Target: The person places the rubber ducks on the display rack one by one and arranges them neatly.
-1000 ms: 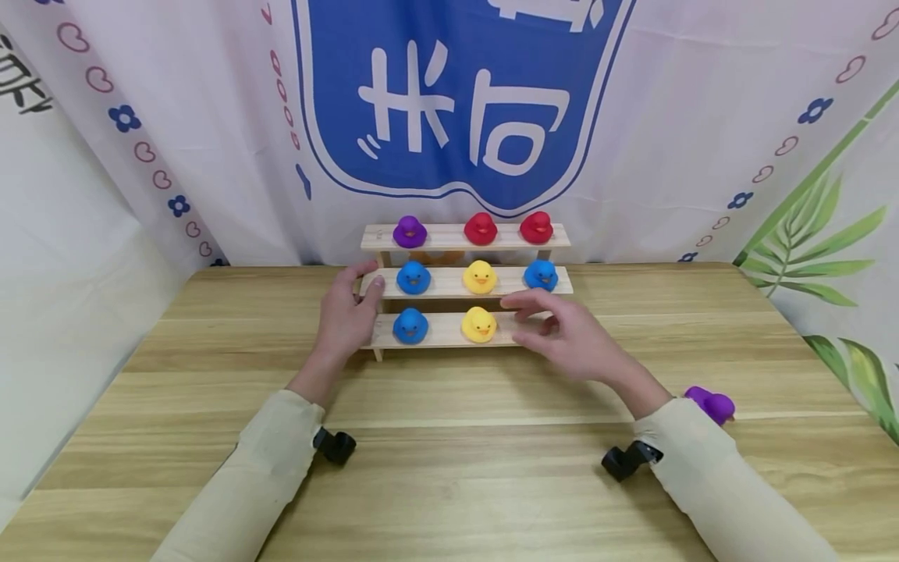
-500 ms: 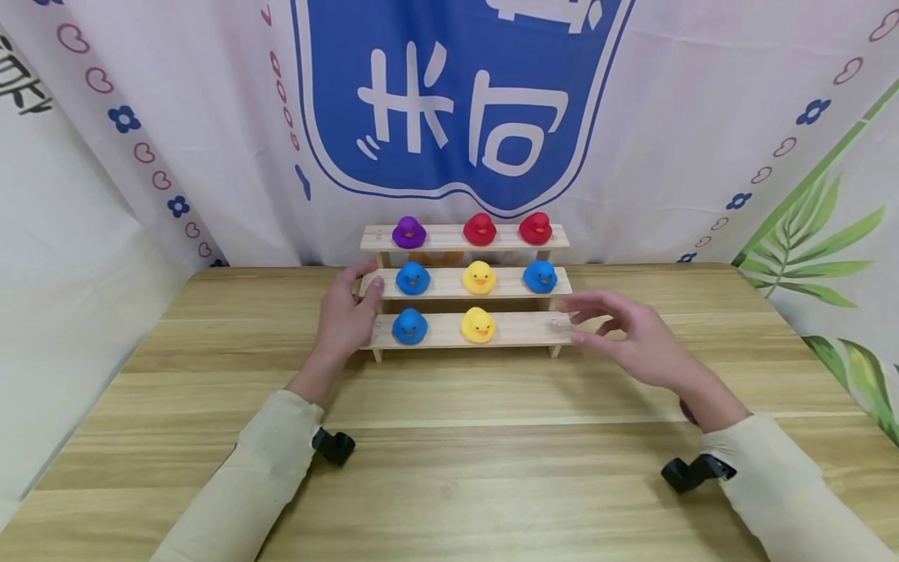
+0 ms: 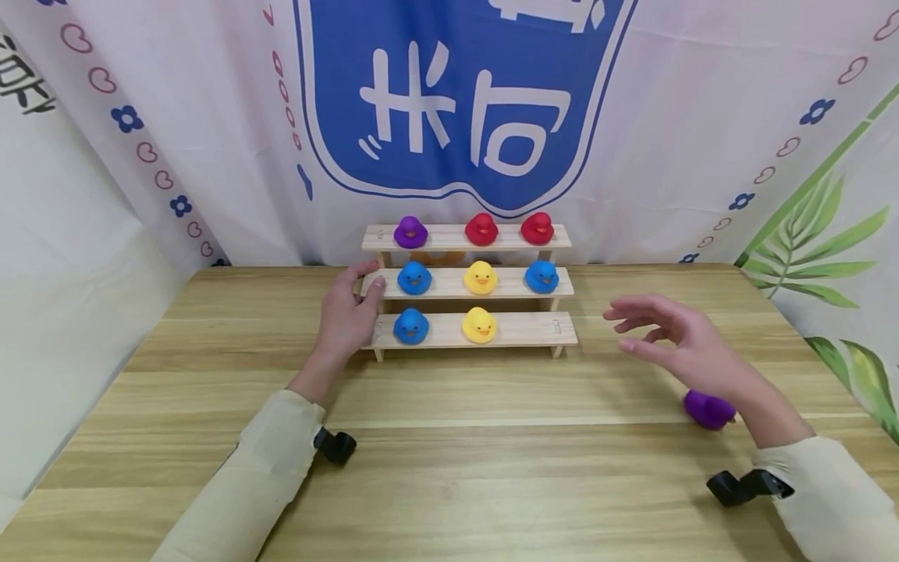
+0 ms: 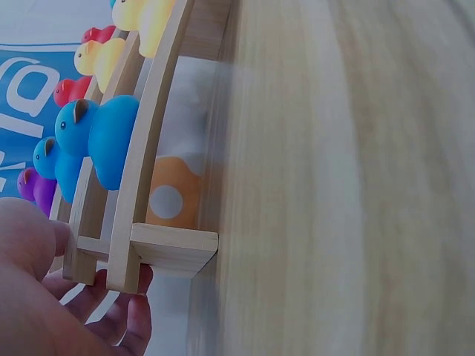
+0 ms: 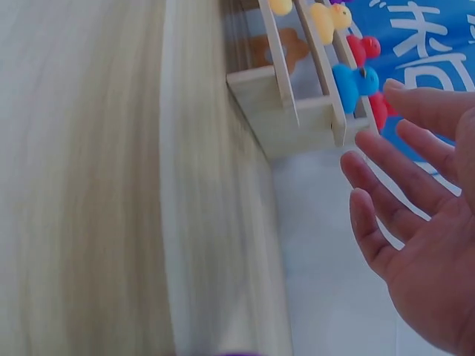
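Observation:
A three-step wooden display shelf (image 3: 527,331) stands at the back of the table. My left hand (image 3: 346,312) grips its left end; in the left wrist view the thumb lies on the near side of the boards and the fingers curl behind their ends. My right hand (image 3: 677,339) hangs in the air right of the shelf, fingers loosely bent and holding nothing. On the bottom step sit a blue duck (image 3: 410,326) and a yellow duck (image 3: 479,325). A purple duck (image 3: 709,410) lies on the table by my right wrist, partly hidden by it.
The middle step bears a blue duck (image 3: 414,278), a yellow duck (image 3: 481,277) and another blue duck (image 3: 541,277). Up top are a purple duck (image 3: 410,232) and two red ducks (image 3: 481,229). A printed curtain (image 3: 674,156) hangs right behind.
My right hand has drawn away from the bottom step toward the right, uncovering the step's right end. The left hand has kept its place on the shelf.

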The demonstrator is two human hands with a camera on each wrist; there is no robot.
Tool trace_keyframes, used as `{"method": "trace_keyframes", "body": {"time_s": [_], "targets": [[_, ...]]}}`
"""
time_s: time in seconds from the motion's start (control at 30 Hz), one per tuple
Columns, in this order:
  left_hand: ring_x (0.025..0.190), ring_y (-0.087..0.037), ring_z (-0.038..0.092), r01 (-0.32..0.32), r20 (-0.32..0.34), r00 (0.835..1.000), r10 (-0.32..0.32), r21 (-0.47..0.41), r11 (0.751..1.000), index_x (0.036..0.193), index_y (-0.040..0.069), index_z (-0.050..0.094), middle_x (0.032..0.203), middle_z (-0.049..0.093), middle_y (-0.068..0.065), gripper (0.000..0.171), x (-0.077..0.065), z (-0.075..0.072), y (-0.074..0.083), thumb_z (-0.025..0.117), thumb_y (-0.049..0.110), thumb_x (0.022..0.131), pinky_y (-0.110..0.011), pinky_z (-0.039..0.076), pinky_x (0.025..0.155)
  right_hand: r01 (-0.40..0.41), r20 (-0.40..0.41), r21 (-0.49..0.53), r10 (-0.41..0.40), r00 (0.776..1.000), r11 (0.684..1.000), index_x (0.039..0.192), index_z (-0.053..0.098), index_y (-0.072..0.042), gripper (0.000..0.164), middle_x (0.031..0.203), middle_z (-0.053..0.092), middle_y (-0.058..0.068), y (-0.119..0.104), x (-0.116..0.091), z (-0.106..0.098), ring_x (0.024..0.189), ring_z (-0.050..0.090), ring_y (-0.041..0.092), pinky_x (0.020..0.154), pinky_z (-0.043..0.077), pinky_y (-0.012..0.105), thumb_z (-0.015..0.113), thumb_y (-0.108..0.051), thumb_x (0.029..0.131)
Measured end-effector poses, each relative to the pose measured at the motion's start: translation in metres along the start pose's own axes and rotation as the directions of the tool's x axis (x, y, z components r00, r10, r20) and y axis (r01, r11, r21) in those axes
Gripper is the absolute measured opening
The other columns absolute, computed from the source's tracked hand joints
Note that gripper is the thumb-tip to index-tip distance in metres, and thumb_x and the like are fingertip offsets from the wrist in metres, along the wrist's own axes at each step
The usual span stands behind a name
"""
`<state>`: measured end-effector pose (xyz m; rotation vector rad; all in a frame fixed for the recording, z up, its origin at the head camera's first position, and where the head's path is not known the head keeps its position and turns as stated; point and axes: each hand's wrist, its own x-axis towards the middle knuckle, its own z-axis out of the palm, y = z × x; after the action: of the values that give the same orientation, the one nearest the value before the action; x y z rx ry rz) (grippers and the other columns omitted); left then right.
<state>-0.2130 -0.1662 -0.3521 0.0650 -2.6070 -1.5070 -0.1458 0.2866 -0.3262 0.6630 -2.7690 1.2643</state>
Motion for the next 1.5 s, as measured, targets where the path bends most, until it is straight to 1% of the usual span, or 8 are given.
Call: {"method": "trace_keyframes", "body": {"time_s": [0.2,0.37,0.6,0.83,1.0,1.27,1.37,1.5], "targets": [[0.088,-0.026,0.059,-0.002,-0.002,1.000,0.002,0.005,1.000,0.157,0.013,0.050,0.160,0.049,-0.012,0.049,0.000,0.000,0.000,0.049,0.034,0.113,-0.032,0.053,0.077,0.029,0.006,-0.012,-0.029,1.000,0.999,0.145,0.060,-0.014,0.048,0.134,0.071,-0.004,0.015,-0.013,-0.009,0.115,0.068,0.003,0.088,0.055,0.017,0.073,-0.007,0.100],[0.090,-0.026,0.058,-0.001,-0.003,1.000,0.001,0.007,1.000,0.156,0.013,0.050,0.160,0.049,-0.012,0.049,0.000,0.001,0.000,0.049,0.035,0.113,-0.032,0.052,0.077,0.020,-0.004,-0.038,-0.020,1.000,0.999,0.142,0.063,-0.013,0.049,0.132,0.071,-0.013,0.028,-0.027,-0.016,0.110,0.068,0.003,0.081,0.055,0.019,0.077,-0.005,0.096],[0.084,-0.025,0.056,-0.009,-0.004,1.000,0.009,0.002,1.000,0.156,0.013,0.051,0.159,0.050,-0.011,0.049,0.001,0.001,-0.001,0.049,0.035,0.113,-0.031,0.052,0.074,-0.063,-0.010,-0.082,0.063,0.998,0.995,0.139,0.067,-0.017,0.044,0.130,0.072,-0.013,0.040,-0.046,-0.027,0.111,0.066,0.000,0.082,0.052,0.019,0.078,-0.010,0.096],[0.088,-0.025,0.058,-0.018,-0.005,1.000,0.018,-0.003,1.000,0.156,0.013,0.050,0.160,0.049,-0.012,0.049,0.001,0.001,0.000,0.049,0.035,0.113,-0.031,0.052,0.077,-0.108,0.017,-0.135,0.111,0.994,0.985,0.137,0.069,-0.018,0.045,0.130,0.069,-0.023,0.057,-0.063,-0.038,0.114,0.061,-0.009,0.081,0.053,0.019,0.081,-0.013,0.094],[0.080,-0.023,0.057,-0.012,-0.006,1.000,0.012,0.006,1.000,0.157,0.014,0.050,0.156,0.051,-0.012,0.049,0.001,0.001,0.001,0.049,0.035,0.113,-0.029,0.051,0.069,-0.127,0.044,-0.139,0.134,0.990,0.982,0.134,0.071,-0.020,0.043,0.128,0.072,-0.021,0.064,-0.072,-0.042,0.114,0.060,-0.011,0.081,0.055,0.019,0.083,-0.015,0.092],[0.093,-0.028,0.058,-0.006,-0.005,1.000,0.006,0.007,1.000,0.156,0.013,0.051,0.160,0.048,-0.012,0.049,0.000,0.000,0.001,0.050,0.035,0.113,-0.034,0.051,0.080,-0.145,0.113,-0.128,0.160,0.981,0.981,0.131,0.072,-0.019,0.040,0.125,0.075,-0.011,0.067,-0.078,-0.044,0.108,0.067,-0.003,0.080,0.059,0.023,0.082,-0.016,0.093],[0.094,-0.027,0.058,-0.008,-0.007,1.000,0.008,0.009,1.000,0.156,0.013,0.051,0.161,0.048,-0.012,0.048,0.000,0.000,0.001,0.049,0.035,0.113,-0.033,0.051,0.081,-0.136,0.122,-0.129,0.152,0.981,0.982,0.130,0.073,-0.019,0.039,0.126,0.075,-0.013,0.069,-0.079,-0.044,0.108,0.068,-0.004,0.079,0.060,0.022,0.083,-0.016,0.092],[0.094,-0.028,0.059,-0.004,-0.005,1.000,0.004,0.007,1.000,0.156,0.013,0.050,0.161,0.048,-0.012,0.048,0.000,0.000,0.000,0.049,0.035,0.113,-0.033,0.052,0.080,-0.123,0.152,-0.110,0.139,0.979,0.986,0.133,0.072,-0.016,0.045,0.129,0.072,-0.021,0.073,-0.082,-0.047,0.106,0.070,-0.002,0.080,0.059,0.021,0.085,-0.013,0.090]]}}
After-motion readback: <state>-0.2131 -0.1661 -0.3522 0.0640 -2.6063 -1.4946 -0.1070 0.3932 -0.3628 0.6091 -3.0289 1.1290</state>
